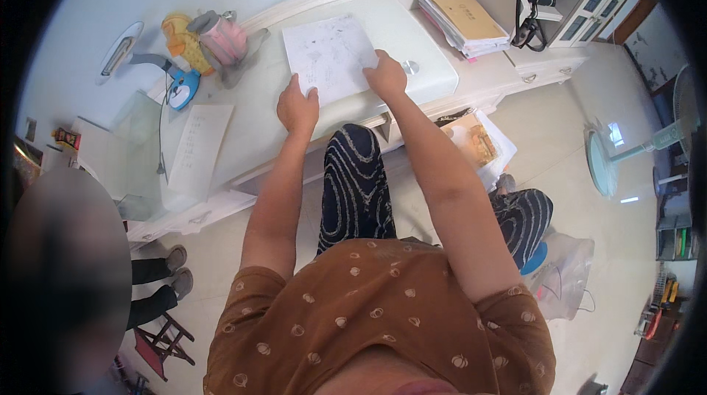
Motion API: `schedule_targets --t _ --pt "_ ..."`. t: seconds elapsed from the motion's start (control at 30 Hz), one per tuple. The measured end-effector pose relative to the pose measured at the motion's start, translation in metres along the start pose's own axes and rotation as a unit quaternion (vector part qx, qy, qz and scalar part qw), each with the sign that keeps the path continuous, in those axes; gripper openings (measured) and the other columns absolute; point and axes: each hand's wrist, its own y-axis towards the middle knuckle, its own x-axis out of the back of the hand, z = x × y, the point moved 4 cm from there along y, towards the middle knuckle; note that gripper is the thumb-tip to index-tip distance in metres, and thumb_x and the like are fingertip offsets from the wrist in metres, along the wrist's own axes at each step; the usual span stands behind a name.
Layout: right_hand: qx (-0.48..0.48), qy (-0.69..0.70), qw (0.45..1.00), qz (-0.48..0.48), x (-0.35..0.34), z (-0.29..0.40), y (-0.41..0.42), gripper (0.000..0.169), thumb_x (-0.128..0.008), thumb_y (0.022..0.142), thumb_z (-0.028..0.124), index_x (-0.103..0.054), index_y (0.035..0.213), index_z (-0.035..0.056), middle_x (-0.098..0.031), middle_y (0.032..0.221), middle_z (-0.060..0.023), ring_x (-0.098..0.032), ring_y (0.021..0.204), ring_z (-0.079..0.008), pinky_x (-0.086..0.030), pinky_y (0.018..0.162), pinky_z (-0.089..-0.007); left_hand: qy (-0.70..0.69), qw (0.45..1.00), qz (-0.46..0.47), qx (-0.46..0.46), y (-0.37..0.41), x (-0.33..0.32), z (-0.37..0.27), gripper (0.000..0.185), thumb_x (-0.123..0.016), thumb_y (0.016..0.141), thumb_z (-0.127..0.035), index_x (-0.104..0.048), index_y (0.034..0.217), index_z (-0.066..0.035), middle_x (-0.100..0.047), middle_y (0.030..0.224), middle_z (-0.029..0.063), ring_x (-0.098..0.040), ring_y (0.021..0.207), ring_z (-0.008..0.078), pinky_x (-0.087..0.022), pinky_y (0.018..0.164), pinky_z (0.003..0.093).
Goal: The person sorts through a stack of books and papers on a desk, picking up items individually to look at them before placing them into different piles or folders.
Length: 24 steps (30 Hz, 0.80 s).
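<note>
A stack of white paper sheets (331, 52) with grey drawing marks lies before me over the glass-topped desk (254, 135). My left hand (298, 106) grips its near left corner, thumb on top. At the right edge, my right hand (388, 76) pinches it, also with the thumb above. The undersides of the paper and the fingers below it are hidden. Left of my left hand, a long sheet with handwriting (200, 141) rests on the desk. A blue bear-faced desk lamp (184, 89) stands behind that sheet.
Beside the wall sit a pink and grey bag (223, 38) and a yellow plush item (185, 36). Piled folders (464, 19) occupy the desk's right part. Papers (486, 146) are on the floor side. A standing fan (640, 146) is at right; another person (157, 279) is at left.
</note>
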Motion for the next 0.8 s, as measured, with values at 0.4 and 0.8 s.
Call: schedule_targets --t 0.4,0.8 --pt "0.037 0.022 0.996 0.072 -0.007 -0.032 0.042 0.066 -0.073 0.070 0.028 -0.057 0.127 0.0001 -0.064 0.116 -0.0237 -0.062 0.109 -0.0347 -0.049 0.094 -0.0392 0.067 0.993 0.045 -0.088 -0.013 0.020 -0.040 0.099 -0.077 0.067 -0.055 -0.044 0.133 0.010 -0.053 0.130 0.0264 -0.049 0.121 0.0389 -0.034 0.106 0.0442" --pt "0.092 0.049 0.986 0.131 -0.008 -0.041 0.052 0.054 -0.069 0.071 0.026 -0.063 0.118 0.0012 -0.065 0.113 -0.0223 -0.062 0.106 -0.0351 -0.050 0.092 -0.0385 0.101 0.990 -0.007 -0.101 -0.010 -0.005 -0.020 0.079 -0.073 0.071 -0.058 -0.062 0.120 0.003 -0.054 0.131 0.0259 -0.049 0.124 0.0372 -0.036 0.107 0.0416"
